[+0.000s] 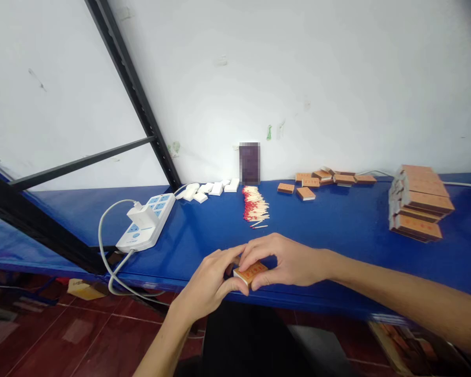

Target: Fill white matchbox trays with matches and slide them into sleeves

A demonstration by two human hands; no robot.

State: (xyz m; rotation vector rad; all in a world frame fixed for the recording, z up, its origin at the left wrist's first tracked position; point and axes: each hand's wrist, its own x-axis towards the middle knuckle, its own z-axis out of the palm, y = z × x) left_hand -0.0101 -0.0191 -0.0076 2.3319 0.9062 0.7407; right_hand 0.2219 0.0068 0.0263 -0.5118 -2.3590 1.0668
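A brown matchbox (256, 272) with a printed top is held between both hands over the front part of the blue table. My left hand (210, 280) has its thumb on the box's white left end, with its fingers curled behind. My right hand (284, 259) pinches the box between thumb and fingers from the right. Beyond my hands lies a pile of red-tipped matches (254, 204), a few of them loose at its near end. Several white inner trays (215, 188) lie left of the pile. Several brown matchboxes (306, 194) are scattered to its right.
Stacked packs of matchboxes (422, 201) stand on the right of the blue table (337, 235). A white power strip (145, 225) with a plug and cables sits at the left, by a black metal frame (129, 78). A blurred-out dark rectangle (250, 163) leans at the wall.
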